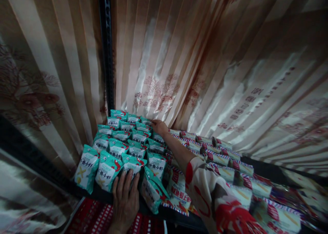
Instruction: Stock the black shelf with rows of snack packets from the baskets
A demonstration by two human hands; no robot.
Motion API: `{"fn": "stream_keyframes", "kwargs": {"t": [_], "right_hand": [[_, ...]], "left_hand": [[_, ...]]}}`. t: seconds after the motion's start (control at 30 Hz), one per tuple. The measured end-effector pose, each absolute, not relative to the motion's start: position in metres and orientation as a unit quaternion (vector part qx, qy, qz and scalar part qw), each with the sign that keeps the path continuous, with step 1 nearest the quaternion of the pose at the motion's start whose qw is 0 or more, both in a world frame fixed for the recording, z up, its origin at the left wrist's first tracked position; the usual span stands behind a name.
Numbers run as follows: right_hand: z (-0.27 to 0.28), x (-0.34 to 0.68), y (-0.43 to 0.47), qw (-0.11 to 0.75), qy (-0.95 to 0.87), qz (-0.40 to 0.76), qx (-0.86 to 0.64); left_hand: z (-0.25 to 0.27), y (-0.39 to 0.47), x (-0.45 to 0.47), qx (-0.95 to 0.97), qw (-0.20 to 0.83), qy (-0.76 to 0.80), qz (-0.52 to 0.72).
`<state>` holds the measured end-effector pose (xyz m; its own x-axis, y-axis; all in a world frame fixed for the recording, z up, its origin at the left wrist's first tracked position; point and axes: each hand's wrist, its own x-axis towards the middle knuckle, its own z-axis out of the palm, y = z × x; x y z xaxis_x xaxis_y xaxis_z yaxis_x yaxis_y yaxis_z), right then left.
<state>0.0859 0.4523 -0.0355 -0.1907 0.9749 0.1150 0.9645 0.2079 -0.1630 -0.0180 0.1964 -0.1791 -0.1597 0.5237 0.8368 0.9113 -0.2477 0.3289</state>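
Rows of teal and white snack bags (137, 148) stand close together on a dark shelf. My left hand (125, 196) is at the front edge, its fingers extended against a front snack bag (132, 163). Stretched out to the back row, my right hand (160, 127) has its bent fingers at the right edge of a rear snack bag (146, 121); its fingertips are partly hidden. One front bag (153, 191), right of my left hand, leans askew.
White snack bags with striped edges (222, 172) fill the shelf to the right, partly behind my right arm. Pleated printed curtains (159, 56) hang behind and at the left. A black perforated upright (107, 56) stands at the back left corner. Red packages (94, 215) sit below the front edge.
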Motion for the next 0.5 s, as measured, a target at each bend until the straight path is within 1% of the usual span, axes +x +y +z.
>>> {"fn": "stream_keyframes", "kwargs": {"t": [0.13, 0.2, 0.27, 0.4, 0.5], "right_hand": [[-0.026, 0.092, 0.437, 0.101, -0.762, 0.023, -0.639], [-0.016, 0.099, 0.421, 0.118, -0.765, 0.020, -0.632], [-0.006, 0.109, 0.397, 0.165, -0.778, 0.023, -0.606], [0.008, 0.137, 0.321, 0.316, -0.792, 0.062, -0.518], [-0.004, 0.159, 0.252, 0.374, -0.774, 0.117, -0.498]], "left_hand": [[-0.174, 0.195, -0.020, -0.623, 0.217, -0.582, -0.475], [-0.172, 0.194, -0.021, -0.629, 0.227, -0.580, -0.466], [-0.171, 0.193, -0.023, -0.634, 0.230, -0.577, -0.460], [-0.172, 0.185, -0.023, -0.643, 0.234, -0.569, -0.456], [-0.171, 0.170, -0.015, -0.660, 0.215, -0.551, -0.463]]}}
